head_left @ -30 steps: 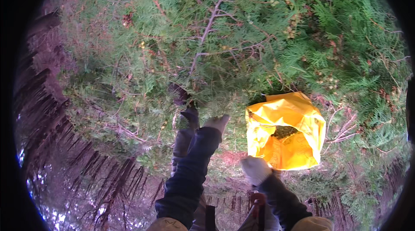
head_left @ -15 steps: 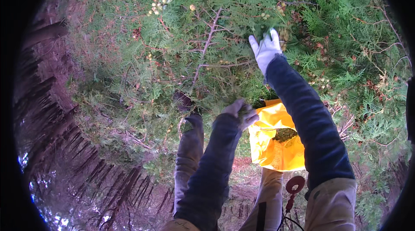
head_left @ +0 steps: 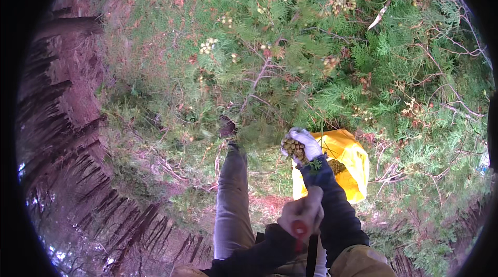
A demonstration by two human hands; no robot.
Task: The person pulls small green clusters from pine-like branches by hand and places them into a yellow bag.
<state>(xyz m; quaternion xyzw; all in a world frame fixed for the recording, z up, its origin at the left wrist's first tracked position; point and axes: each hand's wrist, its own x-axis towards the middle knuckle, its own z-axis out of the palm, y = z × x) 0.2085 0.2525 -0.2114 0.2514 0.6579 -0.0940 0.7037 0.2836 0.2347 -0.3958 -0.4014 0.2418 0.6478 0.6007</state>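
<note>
My right hand (head_left: 309, 146), in a whitish glove, is closed around a bunch of small round greenish-brown cones (head_left: 294, 150) just left of a yellow bag's opening. A green sprig (head_left: 315, 165) hangs by its wrist. The yellow bag (head_left: 355, 158) is open, with a heap of similar small cones (head_left: 337, 167) inside. My left hand (head_left: 305, 208) is closed low in front of my body, beside my right forearm; what it holds, if anything, is hidden. A red ring-shaped piece (head_left: 300, 229) on a red strap overlaps the left hand; whether the hand grips it is unclear.
Dense green conifer foliage (head_left: 332, 98) with cone clusters (head_left: 208, 45) fills the far side. A bare branch (head_left: 255, 84) runs through the middle. My leg (head_left: 231, 199) stands left of the bag. Dark trunks (head_left: 72, 25) rise at the left.
My right hand has come down from the foliage to the bag's left edge, now with a bunch of cones. My left hand has drawn back from the bag toward my body. The view has shifted.
</note>
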